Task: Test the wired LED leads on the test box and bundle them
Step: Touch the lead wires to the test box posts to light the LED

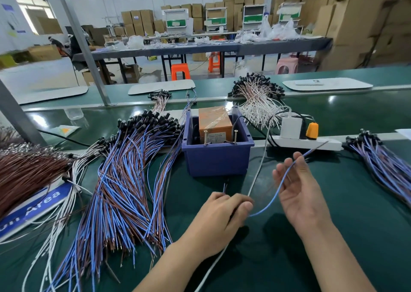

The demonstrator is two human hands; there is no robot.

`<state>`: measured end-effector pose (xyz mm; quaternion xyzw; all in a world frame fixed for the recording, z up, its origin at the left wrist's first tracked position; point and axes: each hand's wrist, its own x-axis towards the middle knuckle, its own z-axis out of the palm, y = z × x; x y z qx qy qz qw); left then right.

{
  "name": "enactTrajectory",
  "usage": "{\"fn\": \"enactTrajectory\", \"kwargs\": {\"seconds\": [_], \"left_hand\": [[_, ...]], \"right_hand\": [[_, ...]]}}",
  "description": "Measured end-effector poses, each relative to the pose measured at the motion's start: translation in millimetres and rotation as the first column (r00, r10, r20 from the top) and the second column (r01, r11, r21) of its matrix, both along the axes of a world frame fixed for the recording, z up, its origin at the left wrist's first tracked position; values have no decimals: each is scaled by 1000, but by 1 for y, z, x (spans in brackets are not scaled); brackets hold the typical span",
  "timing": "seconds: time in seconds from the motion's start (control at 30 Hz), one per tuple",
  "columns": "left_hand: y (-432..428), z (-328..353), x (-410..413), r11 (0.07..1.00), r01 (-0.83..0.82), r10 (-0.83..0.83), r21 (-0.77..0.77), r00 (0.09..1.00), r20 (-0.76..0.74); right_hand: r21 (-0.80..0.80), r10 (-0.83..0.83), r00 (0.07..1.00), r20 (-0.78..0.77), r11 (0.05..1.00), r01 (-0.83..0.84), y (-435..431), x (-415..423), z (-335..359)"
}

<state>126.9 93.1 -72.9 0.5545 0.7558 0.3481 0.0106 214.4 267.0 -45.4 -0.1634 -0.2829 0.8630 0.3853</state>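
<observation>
Now my left hand [222,220] curls around one end of a blue lead [274,200]. My right hand [300,194] lies open, the lead crossing its fingers [303,166].

On the table [367,236], the test box [214,120] sits in a bin [216,160]. A lead pile [124,180] lies at its 9 o'clock, a power strip [311,144] at 3 o'clock, another lead heap [258,100] at 1 o'clock.

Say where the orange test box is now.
Head view: the test box sits inside the blue bin, mid-bench, between the lead pile on its left and the power strip on its right.
</observation>
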Motion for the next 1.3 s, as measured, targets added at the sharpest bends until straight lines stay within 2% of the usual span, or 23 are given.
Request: {"fn": "enactTrajectory", "kwargs": {"seconds": [0.23, 0.33, 0.4, 0.53, 0.63, 0.8, 0.87, 0.9, 0.97, 1.03, 1.17, 1.23, 1.3], "left_hand": [[1, -5, -7, 992, -85, 103, 91, 971, -216], [0, -3, -10, 983, -128, 162, 130, 943, -291], [0, -2, -13, 974, -145, 196, 174, 922, -332], [4, 1, -15, 962, -130, 221, 240, 888, -403], [10, 6, -13, 975, -82, 178, 206, 842, -508], [36, 33, -4, 987, -71, 151, 145, 724, -673], [58, 48, 9, 989, -75, 141, 127, 735, -663], [70, 56, 18, 992, -70, 122, 107, 768, -629], [97, 70, 38, 998, -32, 52, 53, 900, -433], [128, 81, 55, 997, 31, -14, 72, 974, -228], [197, 92, 80, 952, 216, -165, 214, 958, -234], [232, 92, 86, 941, 273, -222, 201, 944, -242], [264, 88, 89, 950, 290, -264, 119, 944, -195]], "right_hand": [[-200, -155, 986, -54, 970, 141, 24, 17, -5], [-225, -172, 984, -42, 961, 159, 27, 23, -6], [-143, -92, 995, 29, 985, 95, 21, 23, -9], [169, -10, 958, 285, 985, -40, 0, 27, -18], [212, -47, 960, 275, 977, -12, -3, 46, -19], [335, -224, 941, 254, 933, 132, 4, 86, -15], [374, -307, 921, 239, 904, 205, 12, 105, -12], [393, -350, 908, 231, 887, 242, 16, 115, -9], [412, -435, 876, 208, 851, 325, 27, 135, -4], [404, -512, 841, 176, 816, 413, 40, 155, 1], [335, -634, 761, 140, 753, 566, 65, 182, 6], [288, -659, 741, 130, 740, 608, 77, 189, 5], [215, -621, 769, 150, 780, 588, 87, 191, 2]]}}
